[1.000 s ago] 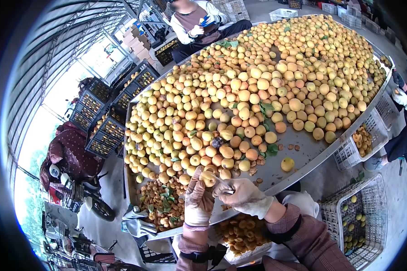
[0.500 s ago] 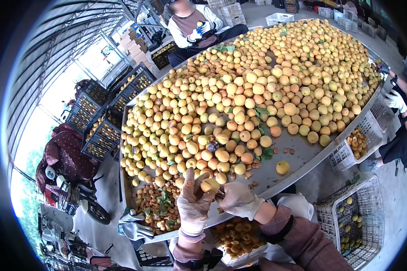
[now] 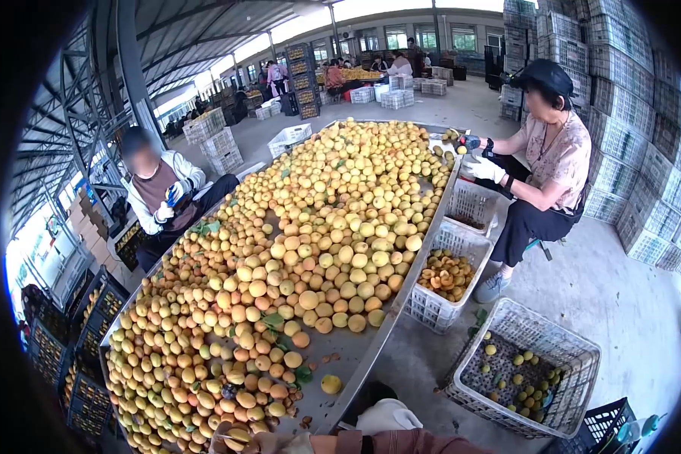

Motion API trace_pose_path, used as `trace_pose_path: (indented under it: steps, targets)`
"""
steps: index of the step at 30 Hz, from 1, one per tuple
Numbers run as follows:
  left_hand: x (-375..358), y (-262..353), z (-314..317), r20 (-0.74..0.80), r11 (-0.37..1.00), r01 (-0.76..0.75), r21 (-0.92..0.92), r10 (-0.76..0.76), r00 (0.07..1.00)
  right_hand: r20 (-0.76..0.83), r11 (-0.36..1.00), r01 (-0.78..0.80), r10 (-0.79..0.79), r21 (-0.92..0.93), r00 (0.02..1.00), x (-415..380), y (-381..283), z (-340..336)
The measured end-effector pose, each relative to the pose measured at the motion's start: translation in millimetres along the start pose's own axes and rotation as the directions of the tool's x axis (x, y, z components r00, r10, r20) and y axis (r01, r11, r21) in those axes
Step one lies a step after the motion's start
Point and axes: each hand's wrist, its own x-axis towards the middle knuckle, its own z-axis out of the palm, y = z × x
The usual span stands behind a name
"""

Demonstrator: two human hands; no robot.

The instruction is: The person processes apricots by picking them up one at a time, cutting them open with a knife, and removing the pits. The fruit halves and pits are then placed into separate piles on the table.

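- Hundreds of round, matte apricots [image 3: 340, 250], yellow blushing to orange, heap across a smooth grey metal table [image 3: 325, 416] in my head view, the only one I have.
- At the bottom edge, by the table's near end, one yellow fruit [image 3: 238, 436] shows between my gloved left hand [image 3: 220, 438] and right hand [image 3: 271, 442]; the frame crops both, so I cannot tell how closed the fingers are.
- That fruit looks rounded and partly hidden.
- Nearby lie crinkled green leaves [image 3: 274, 321] and a single yellow apricot [image 3: 331, 384].
- Right of the table, a white lattice crate [image 3: 431, 309] holds moist-looking orange pieces [image 3: 448, 274]; a larger grey one [image 3: 580, 378] holds greenish fruits [image 3: 528, 393].
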Motion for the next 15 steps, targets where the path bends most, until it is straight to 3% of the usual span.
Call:
trace_pose_path:
  steps: [1,2,4,6,7,8,10,11,12,13,14,15]
  targets:
    - [0.9,11.1,10.5,0.034,0.990,-0.052,0.128,0.048,0.998,0.049,0.968,0.089,-0.080,-0.234,0.996,3.5,-2.1,2.7]
    - [-1.1,23.1,22.5,0.067,0.962,-0.105,0.251,0.091,0.994,0.057,0.970,0.093,-0.082,-0.227,0.995,1.6,-3.3,6.2]
    - [-9.1,46.0,35.9,0.019,0.959,-0.075,0.275,0.072,0.997,0.041,0.996,-0.025,0.029,-0.088,0.999,-6.6,-37.7,10.0]
    - [-10.4,44.8,23.7,-0.058,0.972,-0.105,0.212,0.120,0.991,0.075,1.000,-0.028,0.028,-0.010,0.997,10.8,68.3,-23.5]
    - [-5.3,68.8,38.7,-0.256,0.998,-0.050,-0.046,0.036,0.966,0.100,0.997,-0.034,0.027,0.072,0.995,26.2,130.9,-29.1]
    - [-1.2,85.6,68.3,-0.446,0.973,-0.203,-0.113,0.133,0.885,0.104,0.997,-0.033,0.026,0.075,0.994,2.8,82.7,-33.3]
    - [-5.3,73.3,42.8,-0.295,0.991,-0.103,0.086,0.124,0.947,0.034,0.958,-0.238,0.236,0.158,0.971,5.5,-42.3,-31.6]
    - [0.0,54.2,19.7,-0.083,0.834,-0.172,0.525,0.251,0.964,-0.060,0.978,-0.080,0.094,0.192,0.994,27.1,18.5,-32.9]
    - [-0.4,47.0,29.0,-0.050,0.824,-0.176,0.538,0.239,0.970,-0.065,0.978,-0.079,0.093,0.195,0.994,22.4,3.7,-28.6]
    - [0.2,43.3,44.6,-0.030,0.839,-0.227,0.494,0.277,0.960,-0.079,0.996,-0.090,0.088,-0.027,0.993,13.4,-31.1,-22.3]
    - [2.1,48.6,54.7,0.096,0.794,-0.269,0.545,0.260,0.961,-0.091,0.963,-0.102,0.082,-0.251,0.993,8.6,-51.0,-20.0]
    - [1.8,48.3,56.3,0.085,0.811,-0.222,0.541,0.210,0.974,-0.022,0.972,-0.165,0.164,-0.166,0.986,12.3,-45.3,-21.7]
